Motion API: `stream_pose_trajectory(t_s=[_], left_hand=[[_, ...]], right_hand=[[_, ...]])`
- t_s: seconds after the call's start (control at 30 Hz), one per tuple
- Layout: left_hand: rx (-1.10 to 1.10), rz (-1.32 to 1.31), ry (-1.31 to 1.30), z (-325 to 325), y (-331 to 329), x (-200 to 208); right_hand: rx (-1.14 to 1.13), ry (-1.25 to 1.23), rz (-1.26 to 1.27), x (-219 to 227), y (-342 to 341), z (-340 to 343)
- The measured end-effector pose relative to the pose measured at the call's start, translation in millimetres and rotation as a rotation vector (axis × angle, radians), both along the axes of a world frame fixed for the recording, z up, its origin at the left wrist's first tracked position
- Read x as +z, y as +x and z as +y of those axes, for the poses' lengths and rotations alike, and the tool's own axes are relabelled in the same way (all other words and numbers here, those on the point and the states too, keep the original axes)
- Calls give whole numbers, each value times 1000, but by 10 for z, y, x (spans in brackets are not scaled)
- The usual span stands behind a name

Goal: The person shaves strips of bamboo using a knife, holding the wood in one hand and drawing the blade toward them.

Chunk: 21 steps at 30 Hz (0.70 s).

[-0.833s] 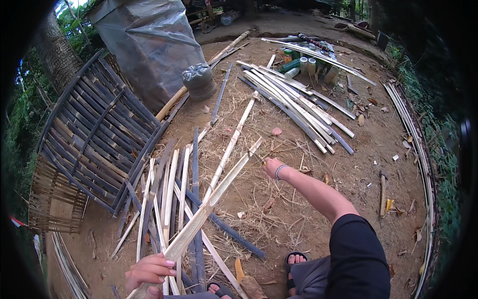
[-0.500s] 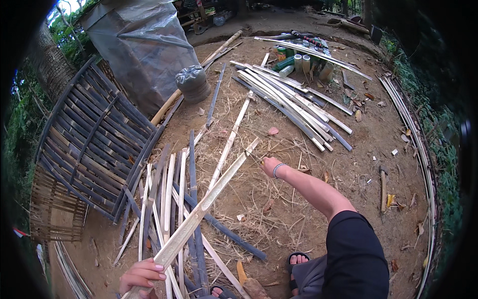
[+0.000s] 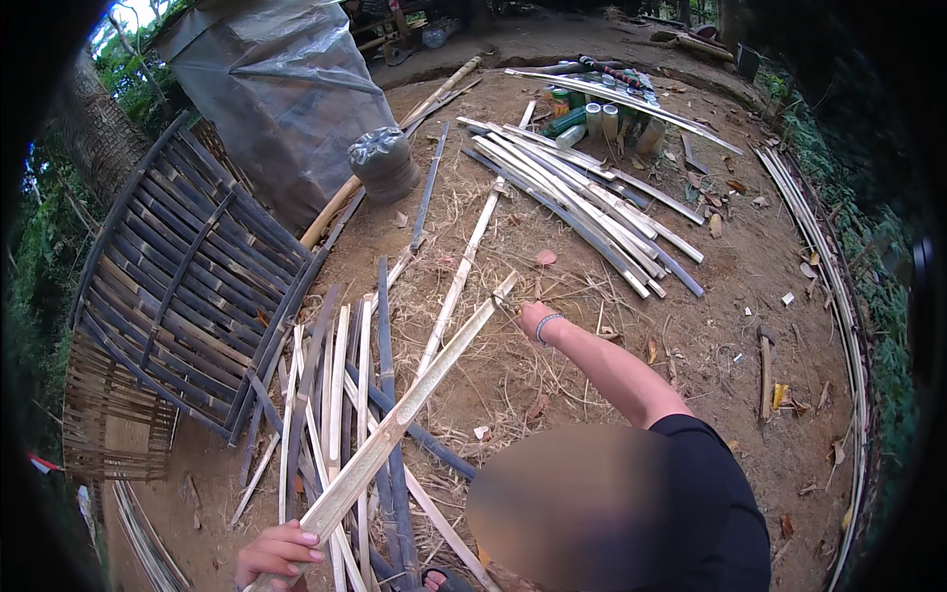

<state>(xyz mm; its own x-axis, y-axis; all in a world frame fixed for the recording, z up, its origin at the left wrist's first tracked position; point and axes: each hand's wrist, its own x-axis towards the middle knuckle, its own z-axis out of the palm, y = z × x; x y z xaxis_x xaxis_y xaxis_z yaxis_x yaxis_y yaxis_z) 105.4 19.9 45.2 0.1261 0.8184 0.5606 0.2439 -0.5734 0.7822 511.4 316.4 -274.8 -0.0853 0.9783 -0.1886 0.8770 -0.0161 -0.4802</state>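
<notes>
A long split bamboo strip (image 3: 406, 409), pale inner side up, slants from the lower left toward the middle. My left hand (image 3: 278, 555) grips its near end, with fingers wrapped over the edge. At the strip's far end, my right hand (image 3: 534, 320) is closed round the handle of a small knife (image 3: 500, 302). The dark blade lies against the strip's edge; most of the handle is hidden in the fist. Beneath the strip, another bamboo piece (image 3: 464, 266) lies on the ground. A blurred oval covers the area below my right arm.
Loose bamboo strips (image 3: 336, 385) lie under the held strip, and another pile (image 3: 592, 212) is farther right. A dark slatted bamboo panel (image 3: 187, 266) leans at left, near a filled plastic bag (image 3: 383, 166). A wooden-handled hammer (image 3: 765, 375) lies at right; bottles (image 3: 564, 123) sit behind.
My right hand has shifted very slightly upward along the strip's far end. The left hand keeps its grip, and a blurred oval now covers my right foot.
</notes>
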Motion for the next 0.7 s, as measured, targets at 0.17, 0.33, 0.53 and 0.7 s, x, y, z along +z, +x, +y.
stream_pose_trajectory(t_s=[0.17, 0.33, 0.53, 0.7], left_hand=[[-41, 59, -15, -96, -111, 82], [26, 86, -40, -94, -3, 105], [0, 141, -55, -125, 36, 137], [-223, 313, 9, -149, 165, 238]], right_hand=[[89, 79, 27, 253, -480, -55], [196, -24, -145, 190, -164, -86], [374, -82, 138, 1695, -725, -1220], [331, -57, 58, 1561, -478, -1109]])
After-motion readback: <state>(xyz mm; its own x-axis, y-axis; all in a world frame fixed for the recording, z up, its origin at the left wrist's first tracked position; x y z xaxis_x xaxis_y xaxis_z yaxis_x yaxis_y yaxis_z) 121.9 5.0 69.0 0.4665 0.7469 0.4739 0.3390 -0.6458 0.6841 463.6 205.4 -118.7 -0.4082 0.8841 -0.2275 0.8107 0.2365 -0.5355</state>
